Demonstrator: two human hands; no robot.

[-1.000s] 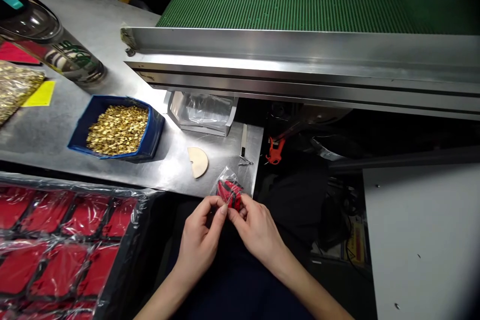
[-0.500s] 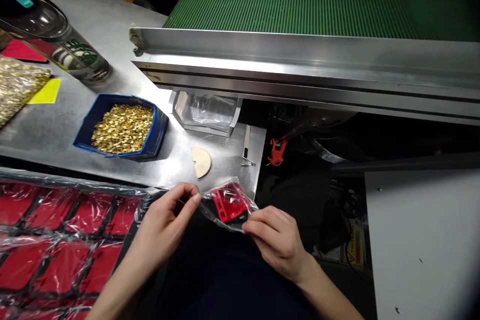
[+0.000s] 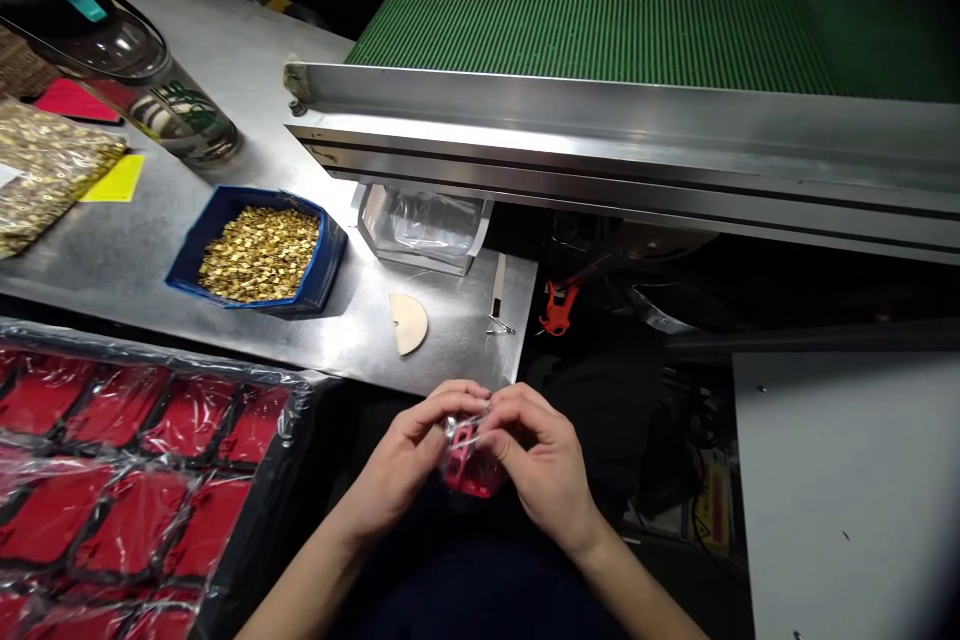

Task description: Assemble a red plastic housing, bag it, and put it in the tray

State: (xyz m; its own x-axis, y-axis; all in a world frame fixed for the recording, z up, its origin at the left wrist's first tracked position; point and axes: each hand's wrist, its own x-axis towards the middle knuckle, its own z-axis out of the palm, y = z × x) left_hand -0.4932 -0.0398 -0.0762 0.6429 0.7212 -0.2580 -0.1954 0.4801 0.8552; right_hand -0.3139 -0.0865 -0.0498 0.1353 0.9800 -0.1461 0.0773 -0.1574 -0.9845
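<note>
Both hands meet on a small clear plastic bag (image 3: 472,465) with a red plastic part inside, held low in front of my body. My left hand (image 3: 420,445) pinches the bag's upper edge from the left. From the right, my right hand (image 3: 536,455) grips the same edge, thumb and fingers pressed together close to the left fingertips. The bag hangs below the fingers, slightly blurred, and the fingers partly cover the red part. Just beyond the hands, a pale half-round disc (image 3: 409,324) and a slim white-handled tool (image 3: 499,288) lie on the metal table (image 3: 360,345).
A blue bin (image 3: 334,265) of small gold pieces stands left, near a clear bottle (image 3: 187,115). A grey bin (image 3: 478,245) holds clear bags. A green conveyor (image 3: 600,30) crosses the back. Bagged red parts fill a black-lined crate (image 3: 262,500). A white surface (image 3: 832,460) is right.
My left hand has moved right and taken hold of the bag's edge beside my right hand. The bag now hangs upright and lower between them; the view has shifted slightly.
</note>
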